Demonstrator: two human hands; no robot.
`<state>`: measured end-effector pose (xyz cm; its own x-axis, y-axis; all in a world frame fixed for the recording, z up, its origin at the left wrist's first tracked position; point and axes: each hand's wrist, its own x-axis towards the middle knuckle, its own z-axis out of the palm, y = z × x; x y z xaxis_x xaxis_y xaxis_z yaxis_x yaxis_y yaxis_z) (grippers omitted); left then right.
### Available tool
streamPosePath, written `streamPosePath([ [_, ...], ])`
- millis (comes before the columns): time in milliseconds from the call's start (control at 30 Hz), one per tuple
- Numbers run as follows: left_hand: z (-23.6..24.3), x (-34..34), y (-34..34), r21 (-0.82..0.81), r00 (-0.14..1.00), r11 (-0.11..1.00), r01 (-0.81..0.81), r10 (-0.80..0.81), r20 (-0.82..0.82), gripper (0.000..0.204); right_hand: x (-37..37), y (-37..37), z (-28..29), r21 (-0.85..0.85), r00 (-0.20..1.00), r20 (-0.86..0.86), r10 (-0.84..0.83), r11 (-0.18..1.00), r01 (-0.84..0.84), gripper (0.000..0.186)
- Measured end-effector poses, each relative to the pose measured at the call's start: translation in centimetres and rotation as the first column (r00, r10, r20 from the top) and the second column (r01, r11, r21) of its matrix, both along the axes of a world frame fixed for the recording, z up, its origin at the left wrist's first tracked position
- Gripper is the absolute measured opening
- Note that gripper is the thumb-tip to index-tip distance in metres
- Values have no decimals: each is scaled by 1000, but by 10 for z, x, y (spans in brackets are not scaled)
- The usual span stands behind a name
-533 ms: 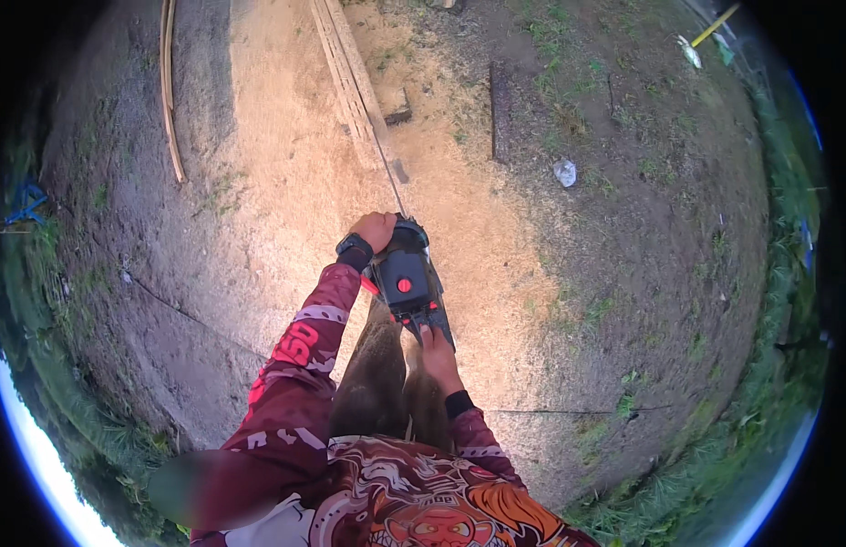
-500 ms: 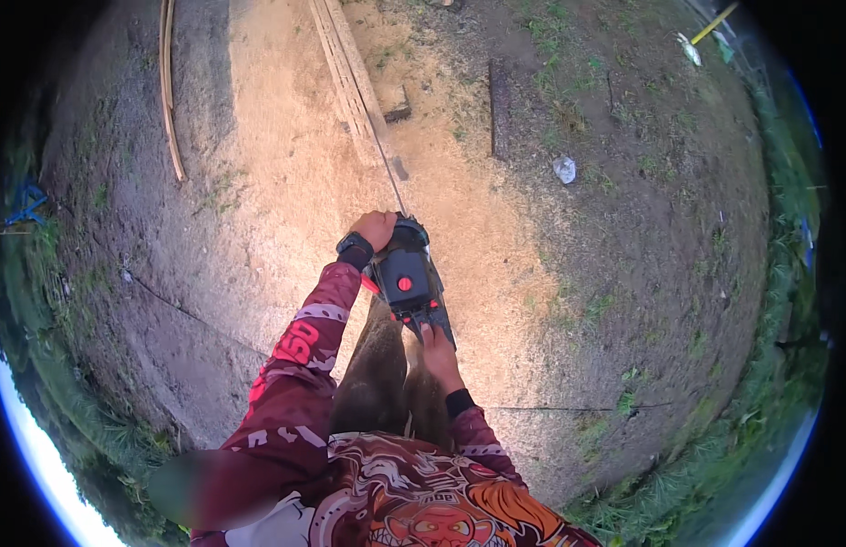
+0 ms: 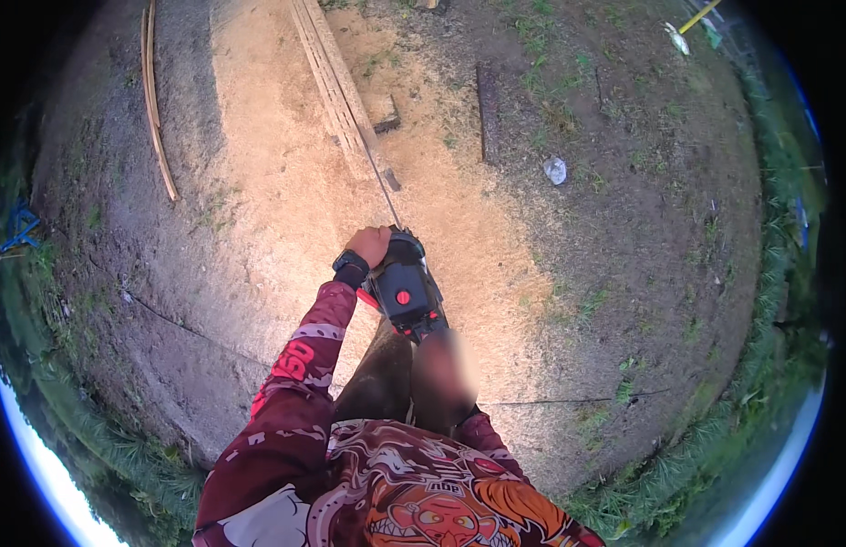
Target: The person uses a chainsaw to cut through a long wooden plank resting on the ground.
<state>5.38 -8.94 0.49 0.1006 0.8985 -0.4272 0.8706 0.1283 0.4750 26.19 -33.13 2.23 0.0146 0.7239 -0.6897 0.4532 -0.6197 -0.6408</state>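
Observation:
A black chainsaw (image 3: 407,284) with a red cap and red parts is held out in front of my legs. Its thin bar (image 3: 385,195) points away, reaching the near end of a long pale timber (image 3: 335,87). Closed round the front handle is my left hand (image 3: 369,244), with a dark watch on the wrist. My right hand (image 3: 444,369) is at the saw's rear handle; a blurred patch hides its fingers, but the earlier frame shows them wrapped round that handle. Whether the bar is inside the wood or alongside it, I cannot tell.
Pale sawdust (image 3: 268,173) covers the ground around the timber. A wood block (image 3: 384,114) lies beside it. Thin strips (image 3: 152,109) lie at far left, a dark plank (image 3: 488,111) to the right, with a crumpled pale piece of litter (image 3: 555,170) beyond. A dark line (image 3: 204,333) crosses the ground.
The timber, block and litter appear slightly lower and farther left. The chainsaw sits slightly lower too, with my left hand still on its front handle. My right hand is now blurred.

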Motion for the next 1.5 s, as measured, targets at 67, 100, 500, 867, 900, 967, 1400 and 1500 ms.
streamPosePath([
  [67,-20,-42,20,115,997,992,47,-41,-58,43,-21,28,13,-2,998,-23,51,999,-51,60],
  [100,-27,-62,30,219,971,953,210,-178,-159,36,-31,42,18,-3,997,-20,73,997,-73,60],
  [500,-3,-62,66,25,967,974,227,-222,-128,36,-41,73,66,-56,988,81,133,990,-129,64],
  [867,44,-37,24,-25,995,1000,13,-11,97,47,-25,39,107,-116,993,71,89,990,-80,60],
  [900,47,-38,24,-25,995,1000,0,2,96,47,-25,38,107,-134,993,67,101,987,-92,60],
  [967,53,-38,26,-161,999,986,30,-31,-8,40,-25,31,104,-153,990,64,127,981,-116,61],
  [1400,41,-31,4,-145,995,989,18,-4,102,46,-21,27,156,-27,944,117,307,952,-306,66],
  [1500,33,-30,6,-165,994,986,-9,27,110,55,-15,19,134,41,931,119,344,935,-351,57],
])
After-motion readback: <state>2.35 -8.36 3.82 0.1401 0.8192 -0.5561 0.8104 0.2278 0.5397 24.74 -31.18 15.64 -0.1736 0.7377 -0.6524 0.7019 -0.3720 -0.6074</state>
